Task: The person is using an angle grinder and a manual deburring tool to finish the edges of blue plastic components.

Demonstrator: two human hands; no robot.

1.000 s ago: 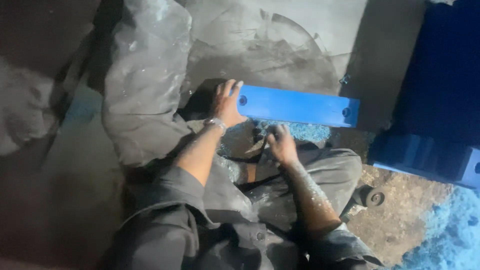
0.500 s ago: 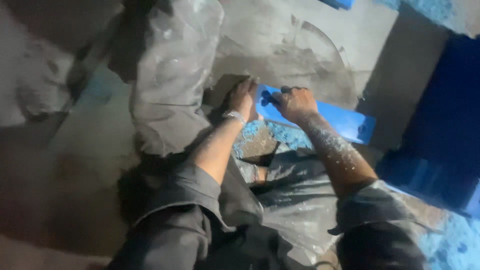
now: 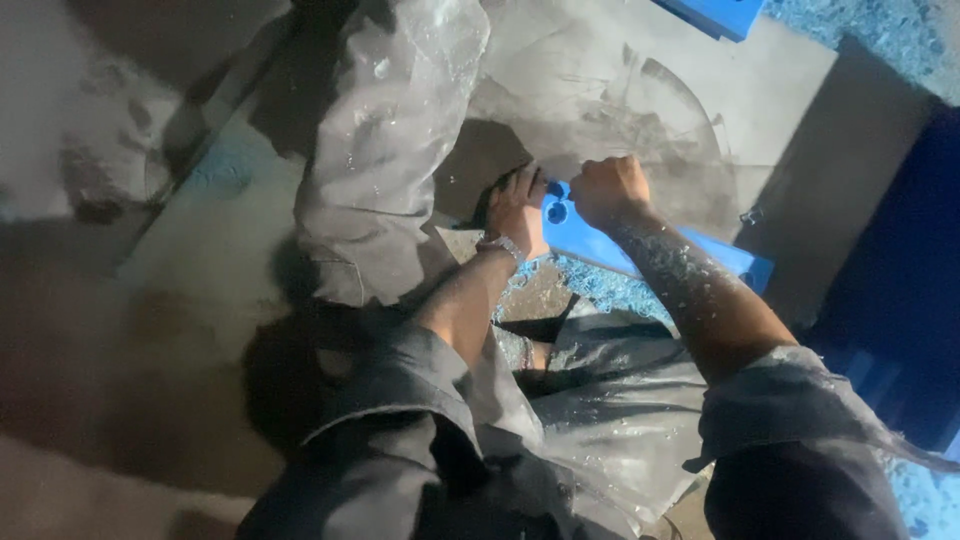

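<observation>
Head view, looking down over the lap. The blue bar (image 3: 640, 245) lies across the grey work surface (image 3: 700, 90), just above the knees. Its left end, with a round hole, sits between both hands; its right end stops near the dark edge of the surface, where the floor drops into shadow. Open room: bare grey surface above the bar; left side crowded by a crumpled plastic sheet (image 3: 385, 150). The left hand (image 3: 518, 208) is pressed flat on the bar's left end, fingers spread, not clamped. The right hand (image 3: 610, 190) is closed into a fist over the bar's upper edge by the hole; whether it grips a tool I cannot tell. Against the frame half a second back, the right hand has shifted slightly left, toward the hole. Long axis runs upper left to lower right, holed end pointing left. Blue shavings (image 3: 600, 285) lie below the bar.
</observation>
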